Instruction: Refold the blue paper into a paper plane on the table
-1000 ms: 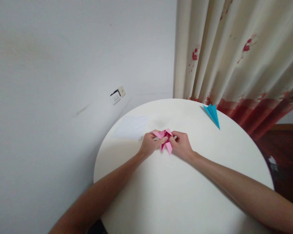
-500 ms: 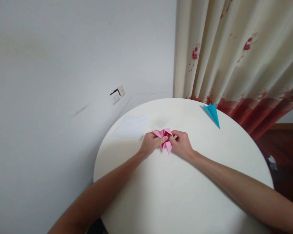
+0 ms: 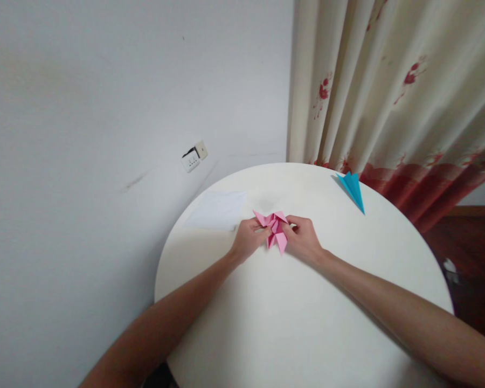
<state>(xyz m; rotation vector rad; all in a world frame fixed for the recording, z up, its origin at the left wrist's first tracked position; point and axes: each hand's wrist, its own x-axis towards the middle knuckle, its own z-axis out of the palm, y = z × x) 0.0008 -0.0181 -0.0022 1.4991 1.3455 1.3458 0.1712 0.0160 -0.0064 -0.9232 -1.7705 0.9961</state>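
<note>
Pink origami point(image 3: 275, 229) (both hands pinching)

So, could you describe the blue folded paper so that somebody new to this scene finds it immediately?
Start at the round white table and go to its far right edge, near the curtain. The blue folded paper lies there alone, apart from both hands. It is a narrow pointed dart, unlike the pink folded piece and the flat white sheet.

A round white table point(image 3: 291, 323) is standing close to a plain white wall point(image 3: 105, 81), which is filling the left and far side. A small wall socket point(image 3: 194, 158) is sitting low on this wall. On the right, a cream curtain point(image 3: 392, 86) with red flowers is hanging down. Dark red-brown floor point(image 3: 469, 242) is showing at the right. Soft light is falling evenly.
</note>
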